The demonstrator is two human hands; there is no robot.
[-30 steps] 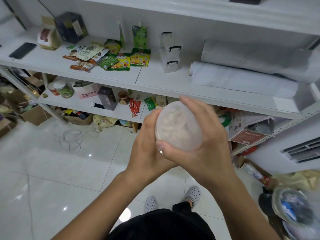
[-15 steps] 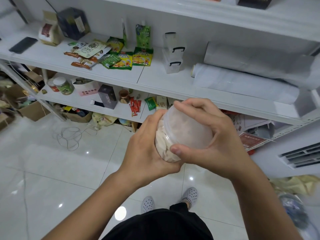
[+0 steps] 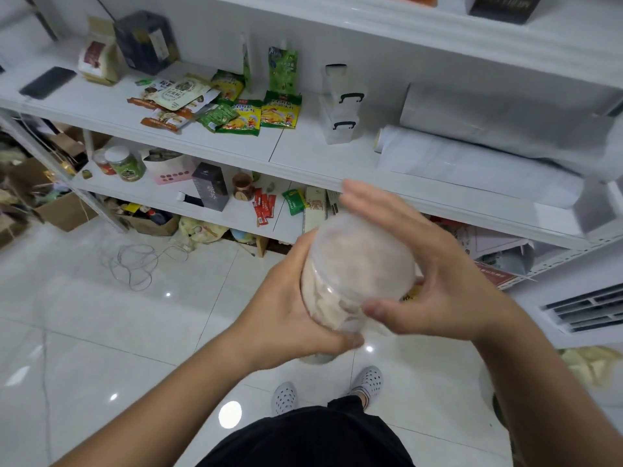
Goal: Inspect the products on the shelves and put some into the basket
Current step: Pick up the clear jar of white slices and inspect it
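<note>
1. White shelves (image 3: 303,163) run across the background above a glossy tiled floor (image 3: 101,332), where a loop of thin wire (image 3: 135,264) lies.
2. Held in front of the shelves, above the person's feet, is a clear plastic jar (image 3: 350,281) with a translucent lid facing the camera; it is packed with pale, beige pieces whose kind cannot be told.
3. The left hand (image 3: 286,311) wraps the jar's lower side, fingers curled under its base and thumb along the bottom edge.
4. The right hand (image 3: 435,278) cups the lid end, its thumb pressed on the jar's rim; the fingers reach over the top and are blurred, so how tightly they close cannot be told.
5. On the middle shelf lie green and yellow snack packets (image 3: 256,114), two stacked clear boxes with black handles (image 3: 342,106), a dark box (image 3: 145,42), a black phone (image 3: 47,82) and rolls of white film (image 3: 478,166).
6. On the lower shelf stand a green-labelled jar with a white lid (image 3: 126,163), a small brown jar (image 3: 242,187), a black carton (image 3: 210,190) and red sachets (image 3: 264,205).
7. A cardboard box (image 3: 64,210) sits on the floor at the left, holding nothing that can be made out.
</note>
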